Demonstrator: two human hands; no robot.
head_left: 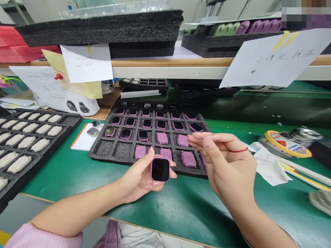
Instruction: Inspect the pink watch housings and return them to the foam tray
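Note:
My left hand [141, 179] holds a pink-framed smartwatch body [160, 169] in its fingers, black screen facing up. My right hand [227, 162] is raised beside it, with thumb and forefinger pinched on a thin strip [186, 132], probably film, though it is too small to tell. Those fingertips are just above a dark grey foam tray [102, 153]. The tray holds rows of pink watch bodies [162, 137], some screen up and others screen down. My left hand partly hides its front row.
A foam tray of beige watch parts [26, 137] lies at the left, beside a white paper sheet [84, 139]. A tape roll [288, 144] and a white cloth [270, 168] lie at the right on the green mat [181, 213]. A shelf [165, 70] with hanging papers runs behind.

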